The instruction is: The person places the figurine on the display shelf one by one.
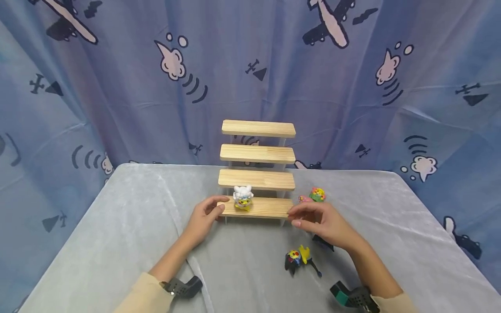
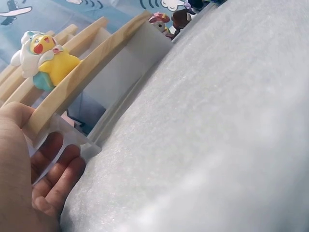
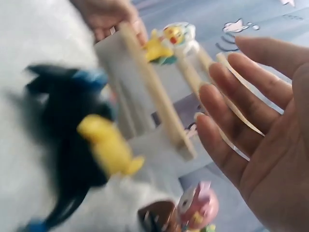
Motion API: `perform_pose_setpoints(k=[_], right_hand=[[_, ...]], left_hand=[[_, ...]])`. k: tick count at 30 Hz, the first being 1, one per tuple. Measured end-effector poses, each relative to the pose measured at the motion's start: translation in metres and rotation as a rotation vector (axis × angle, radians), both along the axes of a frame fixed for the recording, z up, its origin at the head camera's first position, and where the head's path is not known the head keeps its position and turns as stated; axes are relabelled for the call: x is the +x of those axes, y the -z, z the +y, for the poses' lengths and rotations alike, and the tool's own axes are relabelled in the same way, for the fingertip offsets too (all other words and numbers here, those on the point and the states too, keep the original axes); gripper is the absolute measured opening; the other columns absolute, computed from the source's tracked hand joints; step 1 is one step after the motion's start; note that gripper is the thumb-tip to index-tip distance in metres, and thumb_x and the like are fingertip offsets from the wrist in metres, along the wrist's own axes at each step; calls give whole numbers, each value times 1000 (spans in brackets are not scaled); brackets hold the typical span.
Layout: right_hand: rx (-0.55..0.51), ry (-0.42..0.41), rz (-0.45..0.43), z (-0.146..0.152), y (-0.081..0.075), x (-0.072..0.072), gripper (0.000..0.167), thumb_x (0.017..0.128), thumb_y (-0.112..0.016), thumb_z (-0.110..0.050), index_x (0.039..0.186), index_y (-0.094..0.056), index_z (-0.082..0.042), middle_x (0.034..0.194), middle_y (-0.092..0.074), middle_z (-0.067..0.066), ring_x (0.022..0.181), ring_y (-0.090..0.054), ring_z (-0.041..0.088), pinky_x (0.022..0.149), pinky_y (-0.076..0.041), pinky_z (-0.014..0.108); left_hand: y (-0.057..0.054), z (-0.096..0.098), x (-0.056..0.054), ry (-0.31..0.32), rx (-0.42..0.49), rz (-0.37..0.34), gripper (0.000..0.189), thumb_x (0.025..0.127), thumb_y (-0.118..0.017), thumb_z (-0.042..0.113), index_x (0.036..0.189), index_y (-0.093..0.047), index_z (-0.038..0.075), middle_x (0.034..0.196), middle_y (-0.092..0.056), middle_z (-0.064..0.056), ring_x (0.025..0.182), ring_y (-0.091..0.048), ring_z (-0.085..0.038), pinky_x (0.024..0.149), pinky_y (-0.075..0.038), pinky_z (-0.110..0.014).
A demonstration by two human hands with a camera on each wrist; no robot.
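A four-step wooden display stand (image 1: pixel 270 208) with clear supports stands on the grey cloth. My left hand (image 1: pixel 202 219) grips the left end of its lowest board, thumb on top and fingers around the clear support (image 2: pixel 70 130). On that board, towards the left, sits a small yellow figurine with a white hood (image 1: pixel 243 198). Beside the board's right end is my right hand (image 1: pixel 326 222), its fingers (image 3: pixel 241 101) extended and nothing in its grasp. Nearer to me lies a yellow figurine with black and blue parts (image 1: pixel 294 260), blurred in the right wrist view (image 3: pixel 108 145).
Behind the right hand are a pink-and-green figurine (image 1: pixel 318 194) and a pink one (image 3: pixel 200 205), with a brown one (image 3: pixel 159 215) beside it. A dark piece (image 1: pixel 323 243) pokes out below that hand. A blue patterned curtain (image 1: pixel 250 65) hangs behind the table.
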State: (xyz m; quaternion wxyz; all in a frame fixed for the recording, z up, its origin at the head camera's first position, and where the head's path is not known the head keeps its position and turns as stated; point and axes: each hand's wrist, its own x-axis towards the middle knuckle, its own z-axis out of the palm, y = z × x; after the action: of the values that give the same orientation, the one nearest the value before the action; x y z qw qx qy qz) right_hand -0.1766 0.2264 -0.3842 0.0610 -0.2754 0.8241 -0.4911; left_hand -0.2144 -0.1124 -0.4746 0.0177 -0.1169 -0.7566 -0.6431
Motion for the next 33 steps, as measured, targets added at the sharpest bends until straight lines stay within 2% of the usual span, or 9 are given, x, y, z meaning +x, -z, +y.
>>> perform_pose_setpoints(k=[3,8,14,21,28,33], right_hand=[[26,-65,-7,7,9,3,21,95,-68,-6,115,-70,-2,108,-73,20,94,-69,7,77,-60,28],[62,-174,-69,11,23,7,23,96,-67,-10,118,-69,-3,110,-72,22,98,-71,13,83,-60,28],[83,-214,-185,12,35,8,29,97,-66,-14,122,-67,1,116,-73,21,107,-71,17,89,-58,24],[141,-248,-216,13,36,9,33,97,-68,-20,126,-66,-3,119,-72,15,109,-69,10,91,-56,22],[197,-315,-272,10,38,9,36,97,-69,-26,128,-66,-8,122,-73,8,113,-67,6,97,-52,18],[246,-343,-230,10,37,9,39,94,-71,-31,128,-67,-12,122,-73,5,112,-64,3,96,-51,20]], left_hand=[[1,-1,-1,-5,-4,4,26,100,-61,14,123,-68,4,129,-67,-17,83,-65,-6,75,-58,-25],[2,-1,-2,1,-5,15,26,100,-61,14,122,-68,3,128,-67,-18,84,-63,-5,75,-58,-25],[5,-1,-1,5,-19,15,26,100,-61,16,122,-68,5,127,-67,-17,86,-63,-6,76,-59,-26],[3,-1,-1,-3,-18,22,25,100,-61,16,122,-69,5,126,-68,-17,87,-62,-7,75,-59,-27],[4,0,-3,2,-17,21,25,101,-60,16,122,-68,5,127,-67,-16,88,-62,-7,76,-59,-27],[5,-1,-3,-1,-9,19,25,100,-61,15,121,-68,4,127,-67,-17,86,-62,-6,74,-59,-26]])
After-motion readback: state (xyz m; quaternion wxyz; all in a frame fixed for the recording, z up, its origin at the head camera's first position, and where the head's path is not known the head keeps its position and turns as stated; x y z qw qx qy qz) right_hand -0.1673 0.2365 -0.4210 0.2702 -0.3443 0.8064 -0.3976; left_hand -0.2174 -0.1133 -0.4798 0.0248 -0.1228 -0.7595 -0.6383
